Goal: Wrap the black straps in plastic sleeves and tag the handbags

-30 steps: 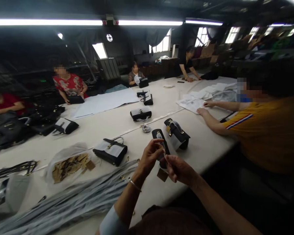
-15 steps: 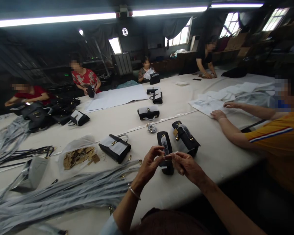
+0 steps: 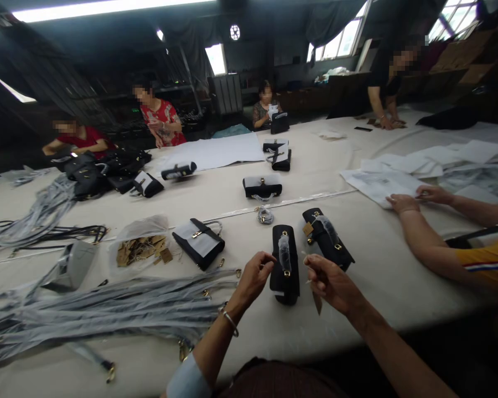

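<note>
My right hand [image 3: 332, 281] pinches the thin string of a brown hang tag [image 3: 317, 303], and the tag dangles below the fingers. My left hand [image 3: 254, 277] is at the left edge of a black handbag [image 3: 285, 287], its fingers loosely curled and slightly apart with nothing visible between them. I cannot tell whether it touches the bag. This handbag lies between my hands, its gold-ringed handle wrapped in clear plastic. To its right lies another black handbag [image 3: 327, 239] with a brown tag on it.
A plastic bag of brown tags [image 3: 143, 250] lies left, near a black handbag with white paper [image 3: 199, 243]. Plastic-wrapped straps [image 3: 108, 315] cover the front left. A co-worker's hands [image 3: 404, 202] touch white sheets [image 3: 377, 182] at right. Other people work along the far side.
My hands have moved apart; the tag, earlier between both, now hangs from my right hand. My view has shifted. Across the table, a black bag has left a co-worker's hands and is on the table.
</note>
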Motion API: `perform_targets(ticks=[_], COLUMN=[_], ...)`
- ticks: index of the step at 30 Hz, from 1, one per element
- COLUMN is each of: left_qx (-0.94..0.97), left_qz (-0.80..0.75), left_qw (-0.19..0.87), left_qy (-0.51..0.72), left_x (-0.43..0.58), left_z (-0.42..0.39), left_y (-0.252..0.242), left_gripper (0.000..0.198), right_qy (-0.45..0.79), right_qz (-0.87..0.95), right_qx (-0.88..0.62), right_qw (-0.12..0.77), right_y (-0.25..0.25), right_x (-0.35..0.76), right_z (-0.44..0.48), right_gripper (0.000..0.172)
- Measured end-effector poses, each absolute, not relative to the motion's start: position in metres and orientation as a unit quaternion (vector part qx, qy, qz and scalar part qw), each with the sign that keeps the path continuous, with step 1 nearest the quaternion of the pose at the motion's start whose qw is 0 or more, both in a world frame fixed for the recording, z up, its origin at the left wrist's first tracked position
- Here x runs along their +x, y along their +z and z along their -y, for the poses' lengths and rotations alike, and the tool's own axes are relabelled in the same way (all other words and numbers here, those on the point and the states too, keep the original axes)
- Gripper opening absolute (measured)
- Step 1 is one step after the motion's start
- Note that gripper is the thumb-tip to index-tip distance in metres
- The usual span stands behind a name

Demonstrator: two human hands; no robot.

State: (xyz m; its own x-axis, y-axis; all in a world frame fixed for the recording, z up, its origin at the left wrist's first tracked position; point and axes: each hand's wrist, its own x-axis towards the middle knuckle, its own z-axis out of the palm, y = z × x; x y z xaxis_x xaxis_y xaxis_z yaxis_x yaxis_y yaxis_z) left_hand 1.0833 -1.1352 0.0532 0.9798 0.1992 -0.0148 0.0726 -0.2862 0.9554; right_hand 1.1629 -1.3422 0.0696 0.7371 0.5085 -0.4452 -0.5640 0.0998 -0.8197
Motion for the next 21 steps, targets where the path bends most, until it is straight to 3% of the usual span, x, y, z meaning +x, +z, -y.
perform_targets(ticks=[4,9,16,21], left_qx=[0.829,0.818,0.844,0.895], left_qz=[-0.118,-0.099,-0.143,-0.128], left_qw=[0.542,0.566,0.513,0.422], left_qy=[0.070,0.028,0.066,0.069], left_x=[1.128,1.160,1.170,1.170], left_z=[1.127,1.133,1.137,1.135], left_y=[0.029,0.017,0.013,0.016], left_gripper=[0.020,0.024,0.012,0.015], right_qy=[0.377,0.461,0.515,0.509], right_qz=[-0.011,0.039,0.120,0.160], right_qx=[-0.626,-0.668,-0.675,-0.693], right_qw=[0.683,0.583,0.515,0.485], right_y=[0.051,0.029,0.022,0.021], right_x=[1.206,1.240,1.257,1.262], right_z=[1.325,1.299,1.288,1.287], right_gripper=[0.029,0.017,0.022,0.021])
